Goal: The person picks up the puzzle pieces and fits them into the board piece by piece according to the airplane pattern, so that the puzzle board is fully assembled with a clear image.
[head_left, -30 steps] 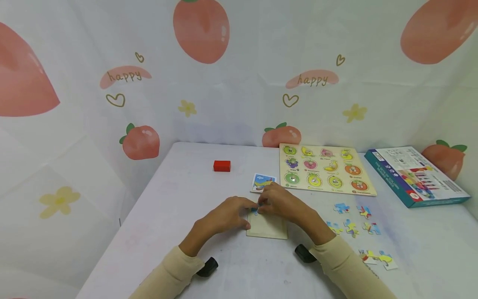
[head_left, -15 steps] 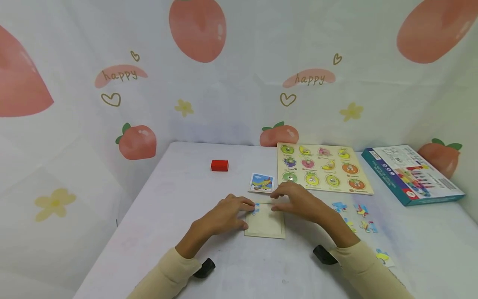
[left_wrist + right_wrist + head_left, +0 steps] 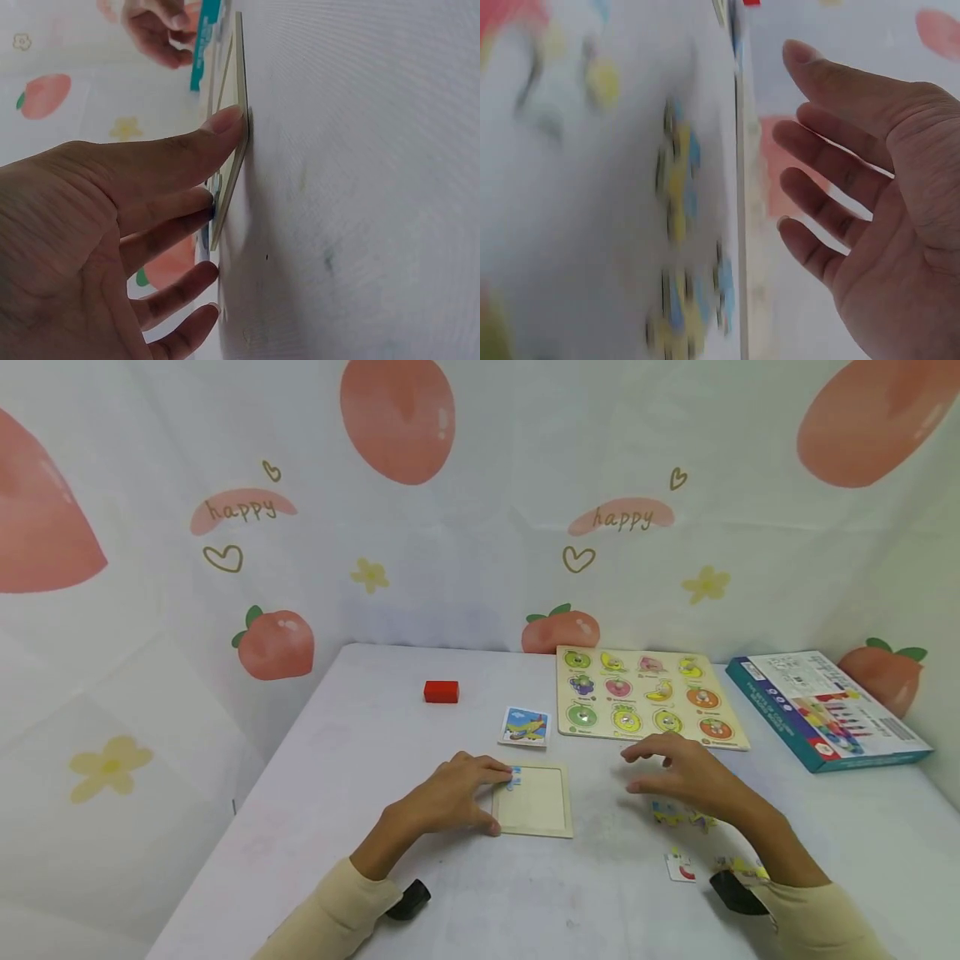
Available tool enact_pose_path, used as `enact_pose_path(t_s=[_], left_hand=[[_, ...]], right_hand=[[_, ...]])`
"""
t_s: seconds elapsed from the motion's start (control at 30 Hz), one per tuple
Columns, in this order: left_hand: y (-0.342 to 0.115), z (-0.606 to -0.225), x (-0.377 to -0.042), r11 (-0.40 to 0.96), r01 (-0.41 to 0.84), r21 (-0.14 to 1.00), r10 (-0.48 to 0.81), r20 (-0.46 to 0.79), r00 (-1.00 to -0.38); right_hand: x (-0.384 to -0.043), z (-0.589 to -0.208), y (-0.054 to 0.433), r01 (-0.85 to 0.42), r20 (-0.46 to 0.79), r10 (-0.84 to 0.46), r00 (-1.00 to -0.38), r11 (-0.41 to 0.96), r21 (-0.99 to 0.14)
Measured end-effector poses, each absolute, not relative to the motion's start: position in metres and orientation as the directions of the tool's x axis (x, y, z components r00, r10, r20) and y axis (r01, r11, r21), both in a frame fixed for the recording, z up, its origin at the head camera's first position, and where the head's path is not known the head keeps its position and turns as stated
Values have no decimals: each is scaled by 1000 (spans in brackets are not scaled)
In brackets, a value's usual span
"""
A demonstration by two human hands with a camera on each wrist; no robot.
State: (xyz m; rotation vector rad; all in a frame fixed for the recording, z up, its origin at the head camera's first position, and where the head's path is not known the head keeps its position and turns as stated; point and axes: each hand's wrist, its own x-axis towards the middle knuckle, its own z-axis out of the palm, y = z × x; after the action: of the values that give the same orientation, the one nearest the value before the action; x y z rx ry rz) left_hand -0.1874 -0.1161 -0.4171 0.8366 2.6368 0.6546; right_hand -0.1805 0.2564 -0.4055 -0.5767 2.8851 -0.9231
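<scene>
A small square wooden puzzle tray [image 3: 540, 806] lies on the table. My left hand [image 3: 453, 793] rests at its left side, the thumb on the edge near the front corner. Its index and middle fingertips touch a blue jigsaw piece [image 3: 514, 779] in the tray's far-left corner, partly hiding it. Off to the right, my right hand [image 3: 686, 777] hovers with spread, slightly bent fingers and nothing in them. Beneath and around it lie loose blue-and-yellow jigsaw pieces [image 3: 666, 812], some hidden by hand and forearm. A white-edged piece [image 3: 681, 868] sits nearer the front.
Behind the tray is a picture card [image 3: 525, 727] showing an airplane. A fruit peg board [image 3: 652, 697] lies at the back, with a flat teal-edged box [image 3: 828, 710] to its right. One red block [image 3: 441, 692] stands at the back left.
My right hand has left the tray's far edge and swung right over the loose pieces, its fingers parting. The blue piece now shows in the tray's corner. My left hand has stayed there.
</scene>
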Motion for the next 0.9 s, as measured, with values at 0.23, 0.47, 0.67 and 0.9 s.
enact_pose_path(t_s=[0.23, 0.47, 0.67, 0.9], left_hand=[[-116, -416, -187, 721, 460, 518, 603, -142, -785], [-116, -416, -187, 719, 447, 532, 598, -145, -788], [-115, -417, -188, 729, 450, 516, 596, -154, -788], [-115, -415, -188, 729, 449, 517, 598, -160, -786]], right_hand=[[-174, -405, 293, -221, -22, -279, -960, 805, -550], [-173, -411, 320, -145, -67, -209, -976, 843, -518], [-175, -416, 332, -122, -88, -196, -977, 844, -523], [-176, -421, 337, -184, -49, -249, -967, 824, -536]])
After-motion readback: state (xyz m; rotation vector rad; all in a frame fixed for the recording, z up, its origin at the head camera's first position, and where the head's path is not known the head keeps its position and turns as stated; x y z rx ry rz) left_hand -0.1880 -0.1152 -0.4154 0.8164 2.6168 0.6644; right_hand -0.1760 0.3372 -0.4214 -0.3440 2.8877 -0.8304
